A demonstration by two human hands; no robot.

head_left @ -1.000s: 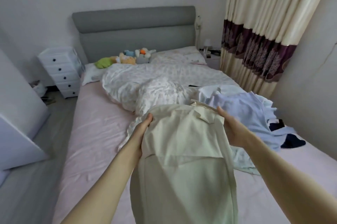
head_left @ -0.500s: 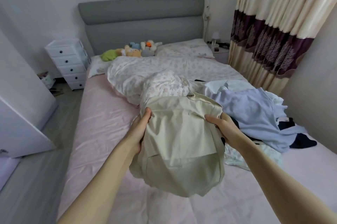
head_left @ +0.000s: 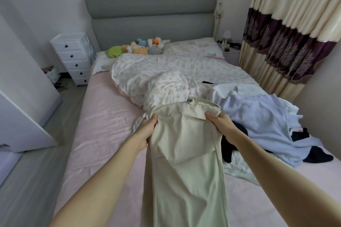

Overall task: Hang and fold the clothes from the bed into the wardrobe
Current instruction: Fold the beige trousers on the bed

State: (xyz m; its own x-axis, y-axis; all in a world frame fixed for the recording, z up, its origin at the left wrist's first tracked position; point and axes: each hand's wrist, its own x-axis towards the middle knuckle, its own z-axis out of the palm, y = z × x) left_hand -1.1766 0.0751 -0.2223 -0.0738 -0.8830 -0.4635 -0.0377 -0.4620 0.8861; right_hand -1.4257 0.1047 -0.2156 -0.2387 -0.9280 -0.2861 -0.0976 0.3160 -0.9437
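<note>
Pale cream trousers (head_left: 184, 153) hang in front of me above the pink bed (head_left: 103, 127), their legs falling out of the bottom of the view. My left hand (head_left: 146, 130) grips the left side of the waistband. My right hand (head_left: 220, 125) grips the right side, thumb on top of the cloth. On the right half of the bed lies a heap of clothes (head_left: 258, 121): a light blue garment, white pieces and dark navy ones.
A rumpled floral duvet (head_left: 166, 75) covers the middle of the bed, with soft toys (head_left: 140, 47) by the grey headboard. A white drawer unit (head_left: 73, 57) stands at the far left, a white cabinet door (head_left: 20, 116) at the near left, and curtains (head_left: 287, 29) hang at the right.
The trousers, bunched in a short fold half a second ago, now hang long again. Both hands keep their hold on the waistband.
</note>
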